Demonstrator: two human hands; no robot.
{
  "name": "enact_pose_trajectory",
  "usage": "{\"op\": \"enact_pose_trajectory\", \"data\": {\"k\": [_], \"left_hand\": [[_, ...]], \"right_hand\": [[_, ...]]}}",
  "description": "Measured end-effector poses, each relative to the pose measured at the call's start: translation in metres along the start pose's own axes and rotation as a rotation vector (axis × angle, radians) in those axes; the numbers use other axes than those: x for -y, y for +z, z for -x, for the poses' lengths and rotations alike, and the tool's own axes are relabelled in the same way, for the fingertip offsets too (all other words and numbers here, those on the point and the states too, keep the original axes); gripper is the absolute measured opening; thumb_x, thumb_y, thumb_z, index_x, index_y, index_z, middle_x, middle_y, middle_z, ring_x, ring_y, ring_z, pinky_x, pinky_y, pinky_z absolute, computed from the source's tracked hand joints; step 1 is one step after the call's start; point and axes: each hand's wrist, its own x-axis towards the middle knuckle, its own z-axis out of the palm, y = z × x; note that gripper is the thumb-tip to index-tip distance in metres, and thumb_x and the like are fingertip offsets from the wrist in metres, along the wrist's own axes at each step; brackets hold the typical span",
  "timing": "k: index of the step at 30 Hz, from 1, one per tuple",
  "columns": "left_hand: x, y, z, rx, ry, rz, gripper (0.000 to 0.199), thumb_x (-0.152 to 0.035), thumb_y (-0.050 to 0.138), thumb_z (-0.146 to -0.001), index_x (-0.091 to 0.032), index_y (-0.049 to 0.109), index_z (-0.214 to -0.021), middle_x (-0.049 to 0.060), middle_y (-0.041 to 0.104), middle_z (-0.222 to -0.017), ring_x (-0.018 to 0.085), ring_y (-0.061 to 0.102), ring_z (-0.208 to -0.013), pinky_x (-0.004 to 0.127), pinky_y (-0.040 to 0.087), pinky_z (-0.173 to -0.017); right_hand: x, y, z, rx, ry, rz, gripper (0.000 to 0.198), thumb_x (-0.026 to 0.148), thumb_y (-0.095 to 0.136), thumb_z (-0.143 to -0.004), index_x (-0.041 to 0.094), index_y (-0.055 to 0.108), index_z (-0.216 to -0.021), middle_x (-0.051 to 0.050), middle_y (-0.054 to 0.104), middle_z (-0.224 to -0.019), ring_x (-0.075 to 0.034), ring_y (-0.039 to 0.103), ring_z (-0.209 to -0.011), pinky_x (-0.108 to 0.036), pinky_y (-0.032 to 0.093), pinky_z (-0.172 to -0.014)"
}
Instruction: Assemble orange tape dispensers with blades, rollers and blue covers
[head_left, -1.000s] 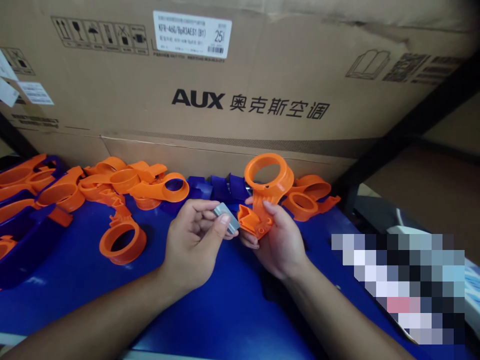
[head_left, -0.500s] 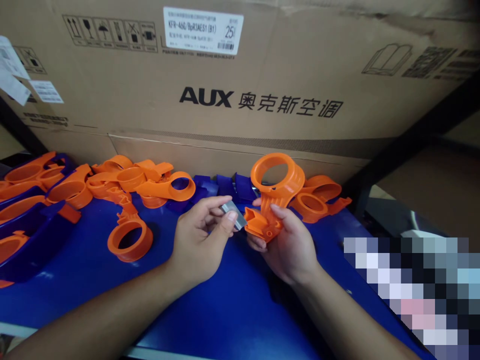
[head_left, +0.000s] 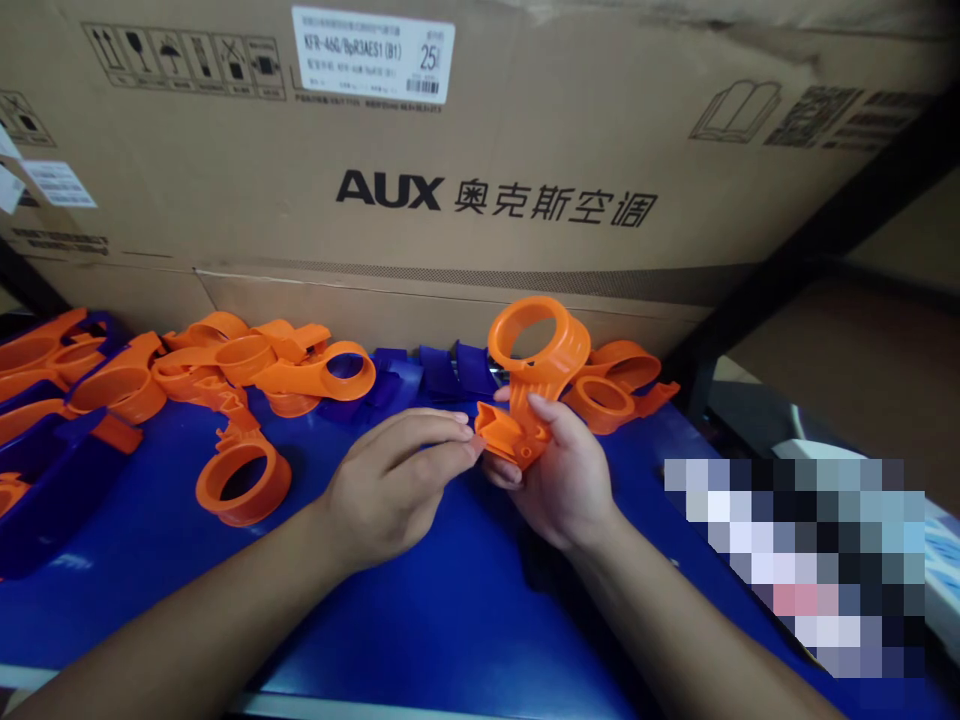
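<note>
My right hand [head_left: 566, 475] is wrapped round an orange plastic tape dispenser frame [head_left: 536, 390], its large ring up and its open, square-cornered end facing left. Fingers pinched, my left hand [head_left: 401, 480] is at that open end, fingertips close against its edge. The small grey metal plate that was between those fingers is now mostly hidden behind them; only a reddish tip shows at the fingertips. I cannot tell whether it sits inside the frame.
On the blue table [head_left: 360, 640] lie a single orange frame [head_left: 244, 485], a pile of orange frames [head_left: 247, 360] and blue parts [head_left: 457, 370]. More orange frames [head_left: 600, 400] sit behind my right hand. A large cardboard box [head_left: 495, 120] stands along the back.
My left hand has turned over, back upward, and brought its fingertips to the orange frame's open end. The metal plate has gone from plain view. The camera has shifted slightly.
</note>
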Motion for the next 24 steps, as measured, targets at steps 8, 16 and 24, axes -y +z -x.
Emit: {"op": "enact_pose_trajectory", "data": {"k": [8,16,24], "left_hand": [[-0.0015,-0.0037,0.0047,0.08,0.043,-0.2,0.028,-0.011,0.061,-0.104,-0.023,0.071,-0.127,0.003,0.07,-0.101,0.014,0.074,-0.094,0.025,0.065,-0.081],[0.0049,-0.0056,-0.0002,0.058,0.07,-0.166,0.026,-0.01,0.073,-0.099,-0.015,0.068,-0.123,0.005,0.08,-0.103,0.013,0.075,-0.092,0.025,0.064,-0.088],[0.0078,-0.0054,0.0001,0.101,0.051,-0.025,0.022,-0.004,0.067,-0.098,-0.014,0.074,-0.116,0.011,0.078,-0.11,0.019,0.072,-0.097,0.035,0.062,-0.085]], "right_hand": [[-0.0014,0.0018,0.0024,-0.006,0.005,0.012,0.032,0.051,0.066,-0.088,0.025,0.06,-0.105,0.005,0.062,-0.06,-0.012,0.043,-0.038,-0.025,0.03,-0.043],[-0.0035,0.0014,0.0,-0.026,-0.021,0.034,0.034,0.053,0.067,-0.085,0.025,0.06,-0.103,0.005,0.063,-0.062,-0.01,0.041,-0.036,-0.024,0.029,-0.042],[-0.0022,0.0013,0.0011,-0.03,-0.03,0.031,0.034,0.052,0.068,-0.086,0.024,0.06,-0.104,0.005,0.064,-0.062,-0.011,0.043,-0.037,-0.025,0.03,-0.042]]}}
